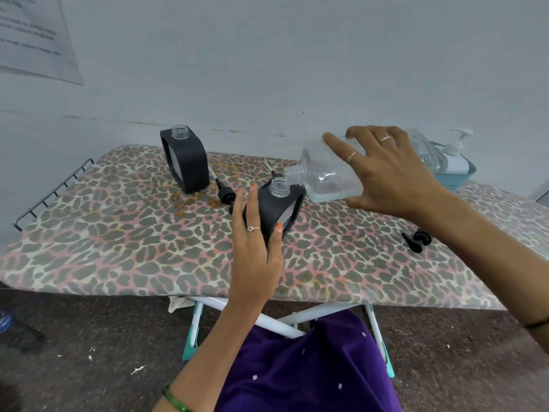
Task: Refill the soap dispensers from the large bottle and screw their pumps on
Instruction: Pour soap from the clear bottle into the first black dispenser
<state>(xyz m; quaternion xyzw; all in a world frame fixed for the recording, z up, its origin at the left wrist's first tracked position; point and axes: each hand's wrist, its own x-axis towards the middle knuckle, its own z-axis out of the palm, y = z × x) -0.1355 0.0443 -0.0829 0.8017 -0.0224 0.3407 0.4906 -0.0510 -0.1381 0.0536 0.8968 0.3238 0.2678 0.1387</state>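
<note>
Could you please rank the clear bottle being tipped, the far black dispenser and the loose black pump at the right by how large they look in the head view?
1. Clear bottle, though nearer the camera and partly behind the right hand.
2. Far dispenser; close to the bottle, so that order is unsure.
3. Pump, clearly smallest.

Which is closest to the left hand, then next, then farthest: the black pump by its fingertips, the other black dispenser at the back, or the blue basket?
From the left hand:
1. Black pump, lying on the board beside the fingertips.
2. Black dispenser, standing at the back left, neck open.
3. Blue basket, far right, behind the right hand.
</note>
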